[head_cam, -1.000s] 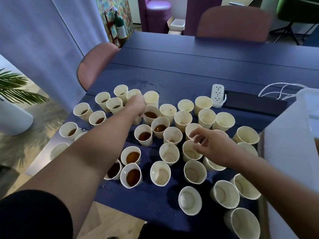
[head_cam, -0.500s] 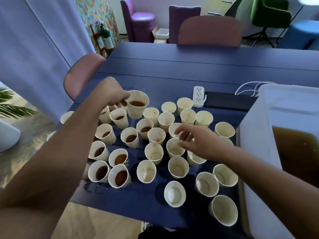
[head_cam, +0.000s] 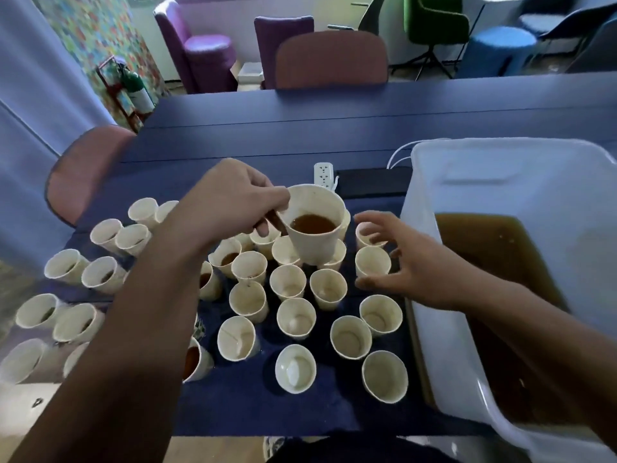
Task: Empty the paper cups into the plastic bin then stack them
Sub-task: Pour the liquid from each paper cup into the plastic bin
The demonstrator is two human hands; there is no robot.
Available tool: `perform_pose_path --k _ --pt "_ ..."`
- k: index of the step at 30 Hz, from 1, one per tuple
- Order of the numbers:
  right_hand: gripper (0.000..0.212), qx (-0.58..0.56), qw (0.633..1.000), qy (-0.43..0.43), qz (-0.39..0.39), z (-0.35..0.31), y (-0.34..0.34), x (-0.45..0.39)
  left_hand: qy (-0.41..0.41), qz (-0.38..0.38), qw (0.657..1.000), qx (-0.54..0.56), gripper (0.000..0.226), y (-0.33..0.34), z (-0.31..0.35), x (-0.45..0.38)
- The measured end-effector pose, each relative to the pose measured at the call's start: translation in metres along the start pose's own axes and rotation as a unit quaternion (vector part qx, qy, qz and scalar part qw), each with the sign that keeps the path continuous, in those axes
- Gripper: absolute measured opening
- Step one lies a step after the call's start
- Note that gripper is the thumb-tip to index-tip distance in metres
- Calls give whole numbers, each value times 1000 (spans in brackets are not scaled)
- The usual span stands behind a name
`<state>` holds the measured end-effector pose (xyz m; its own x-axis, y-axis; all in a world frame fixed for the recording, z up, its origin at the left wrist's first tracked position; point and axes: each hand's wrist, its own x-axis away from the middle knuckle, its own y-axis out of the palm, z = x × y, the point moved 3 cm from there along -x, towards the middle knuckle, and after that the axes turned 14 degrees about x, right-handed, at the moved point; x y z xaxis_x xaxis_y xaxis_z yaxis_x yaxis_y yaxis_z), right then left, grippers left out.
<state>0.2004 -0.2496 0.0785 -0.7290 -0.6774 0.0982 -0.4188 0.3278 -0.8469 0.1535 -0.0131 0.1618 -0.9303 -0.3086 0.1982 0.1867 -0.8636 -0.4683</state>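
Our left hand (head_cam: 230, 198) gripped a brown-filled paper cup (head_cam: 314, 228) by its rim — left of the plastic bin (head_cam: 500, 182). Our right hand (head_cam: 397, 262) hovered beside it, fingers spread, holding nothing.

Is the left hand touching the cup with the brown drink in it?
Touching. The head view shows the left hand holding the lifted cup up, its fingers pinching the rim above the other cups.

surface: i see a dark blue table (head_cam: 300, 128) | on it: many paper cups (head_cam: 293, 369), standing close together | right: bin (head_cam: 500, 182) | behind cups: power strip (head_cam: 323, 174), black slab (head_cam: 372, 182)
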Motion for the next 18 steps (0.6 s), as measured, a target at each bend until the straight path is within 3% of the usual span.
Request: perform_pose_path --k 4,9,13,18 --pt "92 -57 998 -6 32 12 -5 16 10 -58 998 26 21 48 22 5" --pt "81 -156 981 -4 114 25 -14 24 19 -112 992 55 22 94 41 7" --pt "66 -182 971 0 157 37 -20 30 56 -100 990 79 25 115 53 6" --pt "50 -159 965 34 203 61 -41 51 92 -92 974 186 37 139 57 7"
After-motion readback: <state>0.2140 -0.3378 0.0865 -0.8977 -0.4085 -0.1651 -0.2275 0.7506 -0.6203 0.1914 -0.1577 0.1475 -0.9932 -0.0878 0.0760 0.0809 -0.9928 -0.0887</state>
